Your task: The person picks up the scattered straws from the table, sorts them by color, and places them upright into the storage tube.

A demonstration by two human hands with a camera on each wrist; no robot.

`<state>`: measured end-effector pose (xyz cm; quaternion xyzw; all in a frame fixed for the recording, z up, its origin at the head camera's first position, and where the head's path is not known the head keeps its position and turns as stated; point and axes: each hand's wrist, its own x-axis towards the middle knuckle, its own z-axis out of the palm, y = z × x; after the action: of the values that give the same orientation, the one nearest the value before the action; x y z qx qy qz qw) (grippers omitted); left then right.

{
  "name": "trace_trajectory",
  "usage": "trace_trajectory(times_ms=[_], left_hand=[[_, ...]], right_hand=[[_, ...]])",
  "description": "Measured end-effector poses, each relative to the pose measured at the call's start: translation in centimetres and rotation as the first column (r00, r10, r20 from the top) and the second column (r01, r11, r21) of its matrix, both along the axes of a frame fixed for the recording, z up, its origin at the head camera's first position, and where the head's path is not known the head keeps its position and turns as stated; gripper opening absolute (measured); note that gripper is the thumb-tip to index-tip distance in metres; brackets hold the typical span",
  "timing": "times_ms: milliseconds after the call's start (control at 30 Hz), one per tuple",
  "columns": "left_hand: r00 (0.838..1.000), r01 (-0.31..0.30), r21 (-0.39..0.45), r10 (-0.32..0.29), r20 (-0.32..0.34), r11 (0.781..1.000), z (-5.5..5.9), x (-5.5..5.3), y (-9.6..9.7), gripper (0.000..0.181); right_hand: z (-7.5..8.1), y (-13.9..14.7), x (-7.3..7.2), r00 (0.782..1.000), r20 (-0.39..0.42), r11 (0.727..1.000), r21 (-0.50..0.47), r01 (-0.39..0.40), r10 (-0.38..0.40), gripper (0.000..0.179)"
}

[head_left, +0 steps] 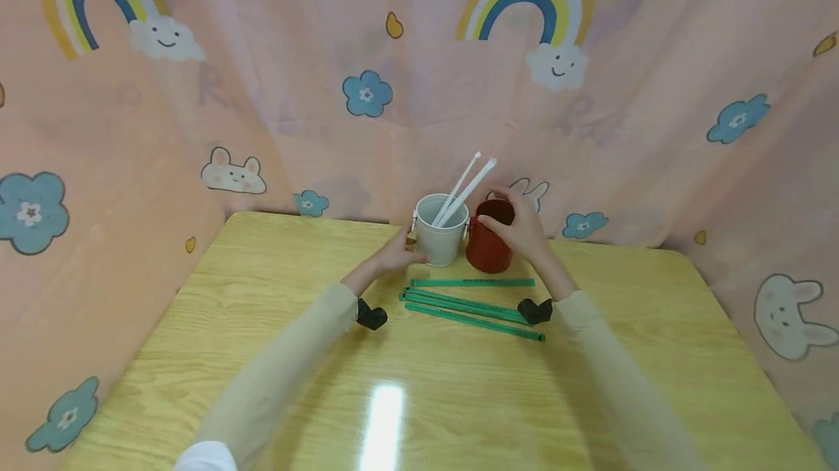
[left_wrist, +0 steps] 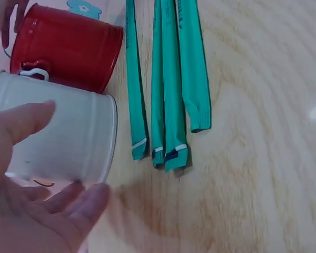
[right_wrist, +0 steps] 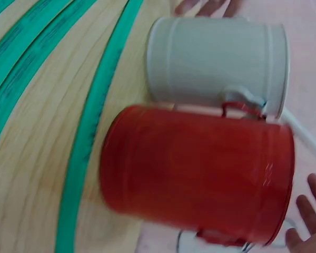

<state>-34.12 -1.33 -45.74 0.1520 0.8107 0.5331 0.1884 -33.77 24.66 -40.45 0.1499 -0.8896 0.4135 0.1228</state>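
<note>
yellow wooden table (head_left: pixel 262 354), pink cartoon curtain (head_left: pixel 275 56)

White pail (head_left: pixel 440 233) upright holding two white straws (head_left: pixel 464 191), touching red pail (head_left: pixel 490 245) upright on its right

No legible text. Green straw wrappers (head_left: pixel 473 303) in front of white bucket (head_left: pixel 440 232): dark print along length, too small and blurred to read. Curtain (head_left: pixel 419 78) behind white bucket: faint reversed letter shapes, unreadable.
</note>
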Motion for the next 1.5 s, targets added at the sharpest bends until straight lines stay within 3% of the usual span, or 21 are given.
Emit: trace_trajectory(times_ms=[133, 267, 333, 467, 567, 733, 933, 1100, 1267, 1500], left_hand=[[0.997, 0.042, -0.096, -0.035, 0.072, 0.995, 0.3, 0.8, -0.2, 0.078], [0.989, 0.124, -0.094, -0.117, 0.086, 0.988, 0.7, 1.8, -0.2, 0.068], [0.987, 0.150, -0.088, -0.144, 0.072, 0.985, 0.8, 2.2, -0.1, 0.063], [0.990, 0.143, -0.098, -0.144, -0.003, 0.985, 0.6, 2.9, 0.2, 0.057], [0.986, 0.155, -0.113, -0.161, -0.045, 0.981, 0.4, 3.4, 0.3, 0.053], [0.981, 0.181, -0.111, -0.188, -0.056, 0.977, 0.4, 3.9, 0.3, 0.049], [0.976, 0.188, -0.120, -0.199, -0.085, 0.975, 0.0, 3.8, 0.9, 0.045], [0.943, 0.296, -0.133, -0.311, -0.116, 0.946, -0.2, 3.3, 1.9, 0.046], [0.936, 0.297, -0.162, -0.320, -0.143, 0.941, -0.3, 2.8, 3.0, 0.045], [0.927, 0.275, -0.236, -0.322, -0.191, 0.932, -0.8, 2.5, 4.5, 0.042]], right_hand=[[-0.8, 1.4, 0.3, 1.000, -0.007, 0.997, -0.072, 0.029, -0.029, 0.067], [-1.8, 2.9, 0.4, 0.998, -0.030, 0.988, -0.145, 0.050, -0.055, 0.076], [-2.1, 3.4, 0.5, 0.998, -0.028, 0.984, -0.169, 0.050, -0.056, 0.080], [-1.8, 3.7, 1.4, 0.999, 0.013, 0.984, -0.173, 0.032, -0.031, 0.086], [-1.4, 3.7, 2.3, 0.997, 0.078, 0.983, -0.183, 0.003, 0.012, 0.089], [-1.7, 4.1, 2.1, 0.983, 0.163, 0.965, -0.258, -0.043, 0.087, 0.092], [-3.7, 4.9, 0.2, 0.975, 0.193, 0.955, -0.292, -0.052, 0.112, 0.096], [-4.5, 5.0, -0.8, 0.965, 0.233, 0.968, -0.242, -0.065, 0.123, 0.098], [-4.1, 4.6, -0.7, 0.949, 0.280, 0.965, -0.253, -0.072, 0.144, 0.099], [-2.6, 3.9, 0.3, 0.923, 0.329, 0.938, -0.335, -0.086, 0.202, 0.091]])
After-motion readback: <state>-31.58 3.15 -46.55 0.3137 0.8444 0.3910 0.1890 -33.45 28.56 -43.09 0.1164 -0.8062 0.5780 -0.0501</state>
